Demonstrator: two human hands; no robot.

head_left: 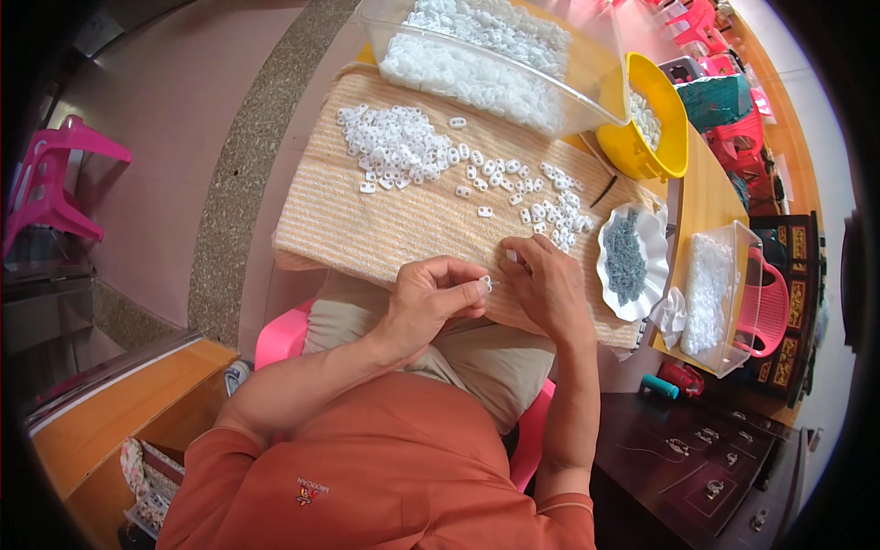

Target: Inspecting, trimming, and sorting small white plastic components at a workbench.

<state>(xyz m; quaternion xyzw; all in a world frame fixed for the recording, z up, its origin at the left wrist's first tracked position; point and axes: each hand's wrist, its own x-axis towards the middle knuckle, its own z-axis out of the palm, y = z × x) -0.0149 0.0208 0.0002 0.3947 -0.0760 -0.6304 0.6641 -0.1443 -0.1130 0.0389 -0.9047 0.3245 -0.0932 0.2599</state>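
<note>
Between the thumb and fingers of my left hand [440, 295], a small white plastic piece [486, 285] is pinched. My right hand [548, 282] is beside it, fingers bent low at the near side of the cloth; a bit of white shows at its fingertips, looking like another small white two-holed plastic piece [511, 257]. Beyond both hands, loose white two-holed plastic pieces [484, 212] are strewn over the striped towel [367, 225]. A heap of such pieces [394, 147] sits at the far left. To the right, a white scalloped dish [654, 266] holds small grey parts [625, 257].
A clear plastic bin [587, 92] full of white pieces stands at the far edge, next to a yellow basket [674, 128]. Right of the dish are a crumpled white tissue [672, 313] and another clear box [733, 312]. A pink stool [64, 179] is on the floor at left.
</note>
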